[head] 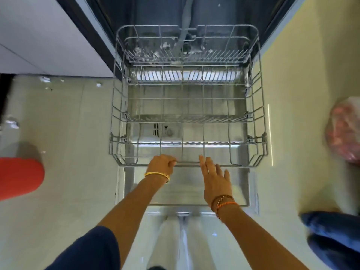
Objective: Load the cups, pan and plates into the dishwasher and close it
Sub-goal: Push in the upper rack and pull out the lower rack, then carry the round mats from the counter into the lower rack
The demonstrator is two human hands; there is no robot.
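Dishwasher (124,191) rack (257,133) stands pulled out. Left hand (161,164) grips its near rim; right hand (214,178), fingers straight, touches the rim.

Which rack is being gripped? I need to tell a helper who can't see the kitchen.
Start at the open dishwasher door lying flat. Over it sits the lower rack, a grey wire basket pulled fully out. The left hand grips its front rail; the upper rack sits further back.

Lower rack (259,133) over open door (185,184); upper rack (187,45) behind, inside dishwasher (155,12).
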